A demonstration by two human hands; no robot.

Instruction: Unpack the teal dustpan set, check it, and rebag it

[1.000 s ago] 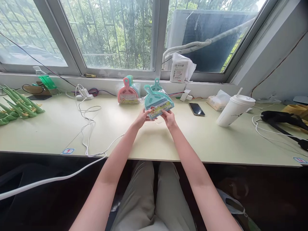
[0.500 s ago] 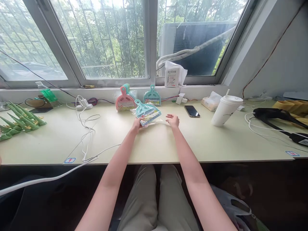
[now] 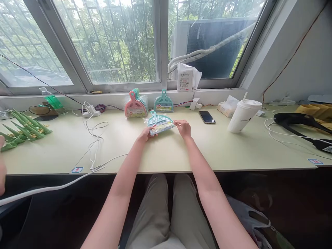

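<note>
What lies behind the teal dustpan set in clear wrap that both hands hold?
Behind the wrapped teal dustpan set, a second teal dustpan and a pink-fronted dustpan stack stand below the windowsill; the stack's rear pieces are mostly covered.

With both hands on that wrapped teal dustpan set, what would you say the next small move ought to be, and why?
Probably pinch the wrapper's near edge and start peeling it open. The teal dustpan set lies flat on the desk, sealed in clear plastic, with the left hand at its near-left corner and the right hand at its right edge. Both hands are already steadying it.
</note>
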